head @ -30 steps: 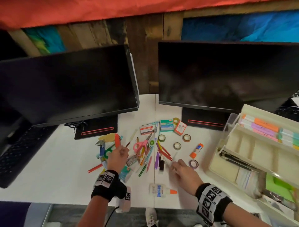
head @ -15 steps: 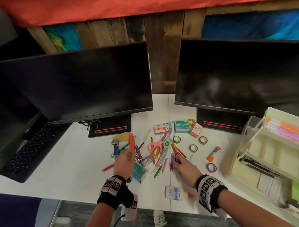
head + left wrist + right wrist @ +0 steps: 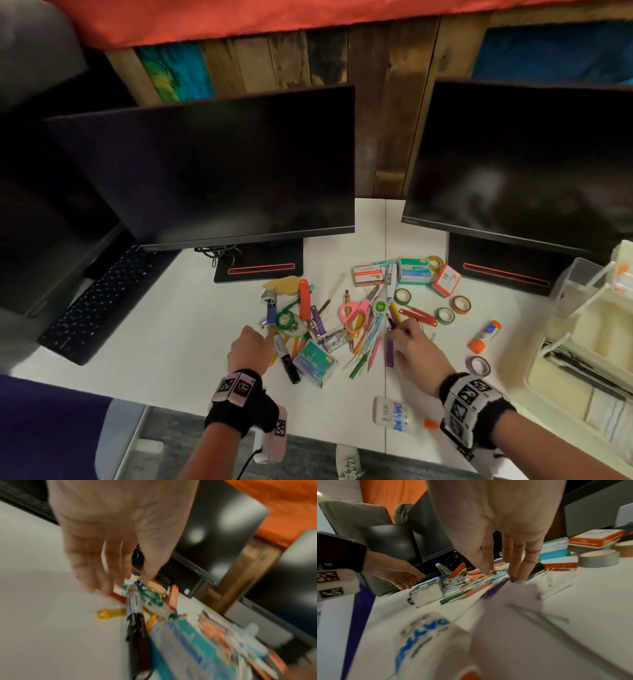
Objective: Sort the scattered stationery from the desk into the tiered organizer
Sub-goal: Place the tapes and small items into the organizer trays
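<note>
Scattered stationery lies in a pile on the white desk: pens, pink scissors, an orange cutter, staple boxes, tape rolls. My left hand hovers at the pile's left edge, fingers hanging straight above a black marker and holding nothing. My right hand reaches into the pile's right side. Its straight fingertips touch a small dark item at the top of a purple pen. The cream tiered organizer stands at the far right.
Two dark monitors stand behind the pile on black bases. A black keyboard lies at the left. A white glue bottle sits near the front edge, with a glue stick and a purple tape roll beside the organizer.
My right hand has slid forward and left into the pile, up to the purple pen. My left hand has drawn back from the orange cutter towards me. The head view has swung left.
</note>
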The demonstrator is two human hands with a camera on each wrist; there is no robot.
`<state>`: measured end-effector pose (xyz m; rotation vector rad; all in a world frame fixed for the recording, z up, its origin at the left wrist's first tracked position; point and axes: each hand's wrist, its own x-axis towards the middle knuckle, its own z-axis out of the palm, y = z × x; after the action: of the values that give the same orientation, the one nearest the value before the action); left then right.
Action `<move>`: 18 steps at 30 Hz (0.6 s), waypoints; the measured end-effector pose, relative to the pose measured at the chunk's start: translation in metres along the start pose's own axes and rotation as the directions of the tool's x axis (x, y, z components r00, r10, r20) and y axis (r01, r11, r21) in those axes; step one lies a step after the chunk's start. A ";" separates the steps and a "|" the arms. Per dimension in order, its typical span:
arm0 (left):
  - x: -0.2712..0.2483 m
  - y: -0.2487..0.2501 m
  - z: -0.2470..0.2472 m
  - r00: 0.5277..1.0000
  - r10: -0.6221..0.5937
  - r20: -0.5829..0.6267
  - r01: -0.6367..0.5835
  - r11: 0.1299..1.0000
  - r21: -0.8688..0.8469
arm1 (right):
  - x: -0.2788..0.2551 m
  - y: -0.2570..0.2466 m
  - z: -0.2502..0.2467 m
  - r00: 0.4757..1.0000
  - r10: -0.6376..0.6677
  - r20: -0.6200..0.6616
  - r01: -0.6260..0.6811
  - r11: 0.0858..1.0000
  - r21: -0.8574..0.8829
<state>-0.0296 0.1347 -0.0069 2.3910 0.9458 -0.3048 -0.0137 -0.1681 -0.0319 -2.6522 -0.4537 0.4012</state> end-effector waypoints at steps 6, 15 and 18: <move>0.004 0.005 0.021 0.984 0.005 0.177 -0.059 0.953 0.298 | -0.006 -0.011 0.000 0.988 0.130 -0.080 -0.128 0.991 0.028; 0.013 0.003 0.011 0.987 -0.011 0.159 -0.022 0.979 0.204 | 0.018 0.025 -0.010 0.807 0.586 -0.069 -0.490 0.731 0.475; 0.013 0.002 0.005 0.988 0.000 0.153 -0.028 0.983 0.181 | 0.028 0.013 -0.013 0.835 0.549 -0.036 -0.491 0.773 0.401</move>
<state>-0.0184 0.1383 -0.0153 2.4954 0.8622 -0.5837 0.0199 -0.1735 -0.0323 -2.3582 0.4000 0.3949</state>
